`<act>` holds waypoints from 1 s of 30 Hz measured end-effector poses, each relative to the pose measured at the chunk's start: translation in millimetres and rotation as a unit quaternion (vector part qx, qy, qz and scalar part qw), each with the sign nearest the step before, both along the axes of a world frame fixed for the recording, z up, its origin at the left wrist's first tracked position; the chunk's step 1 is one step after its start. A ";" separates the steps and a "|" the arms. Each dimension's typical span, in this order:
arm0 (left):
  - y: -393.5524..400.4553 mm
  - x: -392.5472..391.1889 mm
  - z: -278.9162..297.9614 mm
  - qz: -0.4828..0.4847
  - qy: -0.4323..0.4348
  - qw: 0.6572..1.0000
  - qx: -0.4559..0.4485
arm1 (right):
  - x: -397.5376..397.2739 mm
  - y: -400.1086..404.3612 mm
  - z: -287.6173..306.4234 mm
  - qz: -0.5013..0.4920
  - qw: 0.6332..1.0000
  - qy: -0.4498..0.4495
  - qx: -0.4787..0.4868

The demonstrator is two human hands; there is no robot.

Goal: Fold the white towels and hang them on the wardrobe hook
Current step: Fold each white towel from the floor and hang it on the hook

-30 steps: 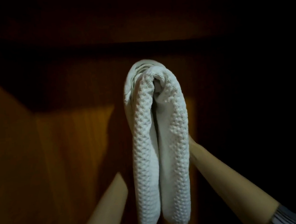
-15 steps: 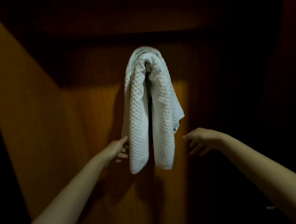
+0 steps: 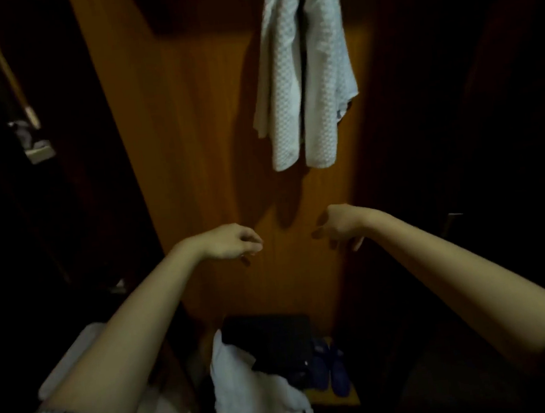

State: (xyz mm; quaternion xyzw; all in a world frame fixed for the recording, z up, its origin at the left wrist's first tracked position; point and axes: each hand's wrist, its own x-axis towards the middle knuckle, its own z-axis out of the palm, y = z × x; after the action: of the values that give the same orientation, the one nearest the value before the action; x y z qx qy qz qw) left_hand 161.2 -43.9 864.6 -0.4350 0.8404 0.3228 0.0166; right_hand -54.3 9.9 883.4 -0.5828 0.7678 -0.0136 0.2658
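Note:
A folded white waffle-textured towel [image 3: 301,70] hangs from the top of the wooden wardrobe back panel [image 3: 192,147]; the hook itself is hidden at the frame's upper edge. Well below the towel, my left hand [image 3: 231,242] and my right hand [image 3: 338,225] hover apart from it, both empty with loosely curled fingers. Another white towel [image 3: 249,395] lies crumpled low in the wardrobe, near the bottom of the view.
A dark box-like object [image 3: 271,343] sits on the wardrobe floor behind the crumpled towel, with blue slippers [image 3: 333,370] to its right. A pale object [image 3: 69,359] lies at lower left. Dark wardrobe sides flank the lit panel.
Both hands have let go of the hanging towel and dropped below it. The view has pulled back and tilted down, showing the wardrobe floor and the second towel.

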 end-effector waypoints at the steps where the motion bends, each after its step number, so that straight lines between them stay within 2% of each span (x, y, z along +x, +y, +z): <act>1: 11.6 11.7 -8.3 -0.009 -0.022 1.000 -0.002 | 15.3 5.7 -7.8 0.014 1.000 0.011 0.007; 6: 60.0 81.4 -57.7 0.003 -0.085 0.996 0.031 | 84.3 25.9 -46.3 0.116 0.991 0.058 0.032; 12: 110.8 190.4 -118.2 0.054 -0.073 0.995 0.036 | 190.8 49.8 -99.2 0.182 0.983 0.017 0.030; 19: 173.3 334.9 -192.1 0.134 -0.043 0.985 0.101 | 345.0 83.0 -189.9 0.208 0.974 -0.050 0.080; 24: 220.1 442.7 -242.6 0.238 0.000 0.959 0.153 | 456.6 106.4 -254.1 0.284 0.950 -0.023 0.125; 27: 250.4 502.4 -274.1 0.315 0.006 0.932 0.179 | 517.9 111.6 -283.9 0.325 0.938 0.006 0.119; 30: 278.1 557.1 -299.4 0.384 0.023 0.901 0.201 | 576.3 117.9 -307.7 0.364 0.925 -0.009 0.111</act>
State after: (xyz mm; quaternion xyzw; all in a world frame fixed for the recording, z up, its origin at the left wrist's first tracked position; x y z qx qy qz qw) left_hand 718.3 234.2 565.2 -0.7039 0.5254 0.4762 -0.0412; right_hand 522.0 127.8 575.7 -0.7886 0.4974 0.1643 0.3219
